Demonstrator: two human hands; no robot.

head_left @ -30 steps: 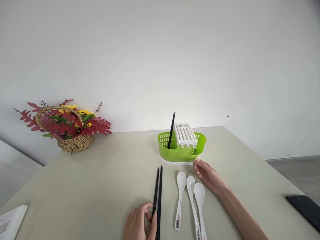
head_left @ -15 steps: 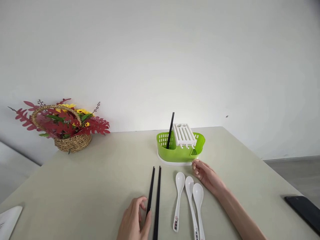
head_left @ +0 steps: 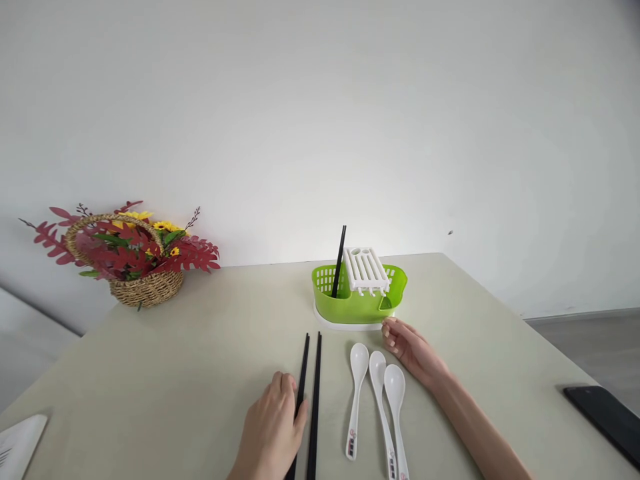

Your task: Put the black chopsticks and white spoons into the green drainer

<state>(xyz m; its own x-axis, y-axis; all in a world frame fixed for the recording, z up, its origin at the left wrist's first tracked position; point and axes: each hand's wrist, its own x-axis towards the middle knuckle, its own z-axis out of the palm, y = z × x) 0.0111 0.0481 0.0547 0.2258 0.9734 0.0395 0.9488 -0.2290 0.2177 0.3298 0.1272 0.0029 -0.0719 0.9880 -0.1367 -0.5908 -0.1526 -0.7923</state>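
Note:
Two black chopsticks (head_left: 315, 393) lie side by side on the beige table (head_left: 200, 360), pointing away from me. My left hand (head_left: 273, 427) lies over the near part of the left chopstick, fingers curled down onto it. Three white spoons (head_left: 377, 400) lie in a row to the right. My right hand (head_left: 413, 350) rests on the table beside the spoons, fingers loosely bent, fingertips at the base of a green cutlery drainer (head_left: 357, 300). One black chopstick (head_left: 339, 260) stands in the drainer beside a white rack insert (head_left: 367, 270).
A wicker basket of red and yellow artificial flowers (head_left: 133, 257) stands at the back left. A black phone (head_left: 603, 417) lies near the right table edge. A white object (head_left: 20, 440) shows at the front left corner. A plain white wall stands behind.
The two chopsticks were spread slightly apart. My left hand slid forward over the left chopstick, fingers now on top of it. My right hand has stayed put.

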